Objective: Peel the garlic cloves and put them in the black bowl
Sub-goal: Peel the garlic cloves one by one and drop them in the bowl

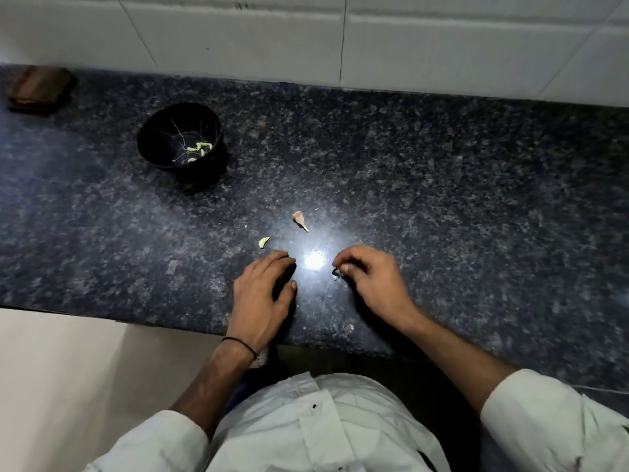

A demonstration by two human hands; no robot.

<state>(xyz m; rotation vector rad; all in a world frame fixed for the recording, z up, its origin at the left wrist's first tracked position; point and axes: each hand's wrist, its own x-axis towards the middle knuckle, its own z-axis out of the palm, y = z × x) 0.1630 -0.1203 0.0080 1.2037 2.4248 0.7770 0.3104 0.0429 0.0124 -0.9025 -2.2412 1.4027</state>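
Peeled clove [263, 242] sits loose on the counter [476, 199], right of the black bowl [214, 168] and nearer the front edge, just past the left hand [263, 294], which lies flat with fingers relaxed. A papery-skinned clove [300, 220] lies further right of the bowl. Further right again, the right hand [371, 277] is curled, pinching a small scrap [337, 273], too small to identify. More pale cloves [199, 149] are inside the bowl. Bare granite runs wide to the bowl's right; the tiled wall [442, 46] rises behind it.
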